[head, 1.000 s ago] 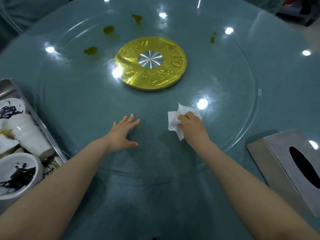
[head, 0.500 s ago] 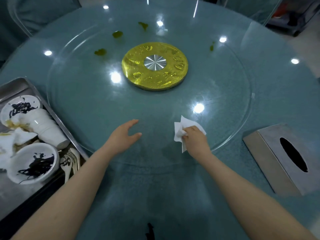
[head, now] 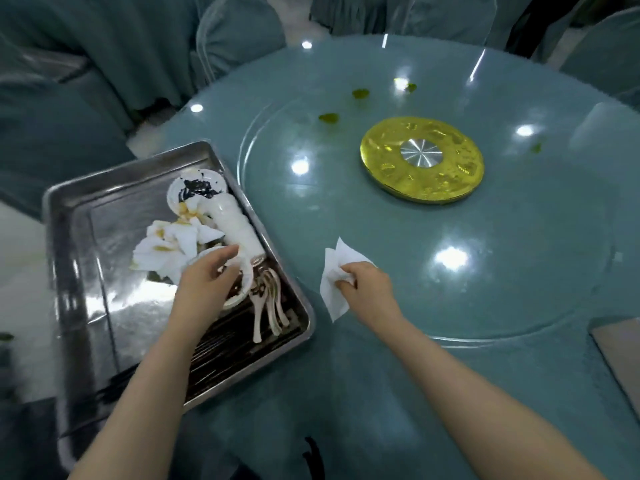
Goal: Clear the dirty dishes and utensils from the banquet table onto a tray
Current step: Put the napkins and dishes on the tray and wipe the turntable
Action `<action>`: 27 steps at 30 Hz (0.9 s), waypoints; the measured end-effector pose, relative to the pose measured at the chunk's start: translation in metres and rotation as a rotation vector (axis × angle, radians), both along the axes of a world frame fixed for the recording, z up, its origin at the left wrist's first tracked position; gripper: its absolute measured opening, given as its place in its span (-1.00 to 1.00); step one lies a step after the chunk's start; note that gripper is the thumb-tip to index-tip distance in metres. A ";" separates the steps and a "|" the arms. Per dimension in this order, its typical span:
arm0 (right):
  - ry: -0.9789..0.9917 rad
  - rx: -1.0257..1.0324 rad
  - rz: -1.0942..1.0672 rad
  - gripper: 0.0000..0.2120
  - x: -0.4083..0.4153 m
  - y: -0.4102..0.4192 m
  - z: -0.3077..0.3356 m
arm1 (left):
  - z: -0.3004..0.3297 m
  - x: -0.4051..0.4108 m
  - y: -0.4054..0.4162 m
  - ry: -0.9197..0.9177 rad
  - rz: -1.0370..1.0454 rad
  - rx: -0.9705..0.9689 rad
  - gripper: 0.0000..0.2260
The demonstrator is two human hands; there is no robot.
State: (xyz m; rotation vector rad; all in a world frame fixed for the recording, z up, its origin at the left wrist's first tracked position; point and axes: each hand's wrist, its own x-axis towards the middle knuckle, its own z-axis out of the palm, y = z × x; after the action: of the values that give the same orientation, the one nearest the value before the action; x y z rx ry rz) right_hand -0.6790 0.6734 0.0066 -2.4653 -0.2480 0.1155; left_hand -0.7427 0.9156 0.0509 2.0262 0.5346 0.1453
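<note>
A steel tray (head: 86,258) sits at the table's left edge. It holds a stained white plate (head: 188,192), a stack of white cups (head: 235,223) lying on its side, crumpled tissues (head: 166,245), white spoons (head: 266,306) and dark chopsticks (head: 221,344). My left hand (head: 204,282) reaches over the tray, its fingers on the rim of a white bowl (head: 242,271) that it mostly hides. My right hand (head: 367,289) pinches a white tissue (head: 334,271) against the table glass.
A glass turntable (head: 519,271) with a gold hub (head: 420,159) fills the table's middle, with green smears (head: 328,118) at its far side. A metal tissue box (head: 620,358) shows at the right edge. Covered chairs (head: 235,43) ring the table.
My left hand has left the turntable and moved left onto the bowl in the tray. The view has swung left. My right hand keeps the tissue and has shifted slightly toward me.
</note>
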 end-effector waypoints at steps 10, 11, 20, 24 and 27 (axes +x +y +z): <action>0.021 0.057 0.415 -0.78 -0.038 0.162 0.005 | -0.017 -0.074 0.121 0.064 0.193 -0.104 -0.75; 0.026 0.066 0.440 -0.79 -0.039 0.178 0.006 | -0.019 -0.079 0.131 0.080 0.199 -0.106 -0.75; 0.109 -0.124 0.616 -0.72 -0.038 0.277 -0.010 | -0.035 -0.115 0.195 0.163 0.277 -0.149 -0.71; 0.080 -0.181 0.576 -0.72 -0.035 0.301 -0.017 | -0.041 -0.121 0.208 0.160 0.272 -0.196 -0.73; -0.002 -0.155 0.505 -0.74 -0.020 0.316 -0.009 | -0.045 -0.121 0.211 0.165 0.270 -0.195 -0.73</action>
State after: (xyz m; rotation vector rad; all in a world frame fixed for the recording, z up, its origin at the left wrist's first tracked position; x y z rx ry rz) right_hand -0.6986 0.9897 -0.0027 -2.5002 -0.8876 0.3568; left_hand -0.8640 1.1267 0.0062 1.7788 0.8924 0.0853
